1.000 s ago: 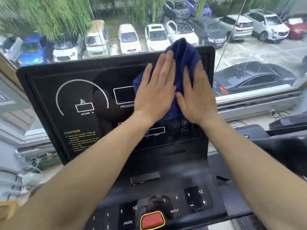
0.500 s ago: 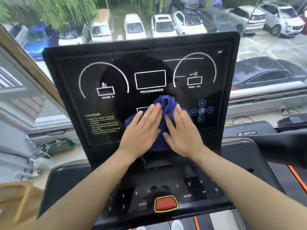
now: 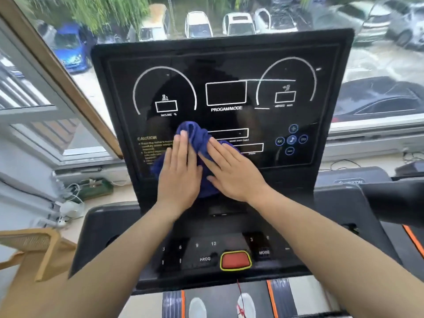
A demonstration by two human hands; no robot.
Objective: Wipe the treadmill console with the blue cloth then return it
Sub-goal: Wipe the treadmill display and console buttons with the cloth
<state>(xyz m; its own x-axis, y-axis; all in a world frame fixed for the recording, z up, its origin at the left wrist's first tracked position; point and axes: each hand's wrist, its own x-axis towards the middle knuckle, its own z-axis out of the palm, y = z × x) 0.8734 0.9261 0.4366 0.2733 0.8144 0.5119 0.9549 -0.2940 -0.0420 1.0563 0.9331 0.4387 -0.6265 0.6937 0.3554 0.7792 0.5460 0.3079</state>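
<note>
The black treadmill console (image 3: 224,65) stands upright in front of me, with white dials and a PROGAM/MODE box printed on it. A bunched blue cloth (image 3: 195,134) lies against its lower left part, beside the yellow CAUTION text. My left hand (image 3: 179,173) presses flat on the cloth's left side. My right hand (image 3: 231,171) presses flat on its right side, fingers pointing up and left. Both palms cover most of the cloth.
Below the screen is a button panel (image 3: 206,251) with a red stop button (image 3: 235,260). A black handrail (image 3: 394,200) runs off to the right. A wooden chair (image 3: 34,249) stands at lower left. Behind the console a window overlooks parked cars.
Both hands have slid the cloth down from the console's upper right and then leftward toward the CAUTION text. The camera has tilted, showing the whole console.
</note>
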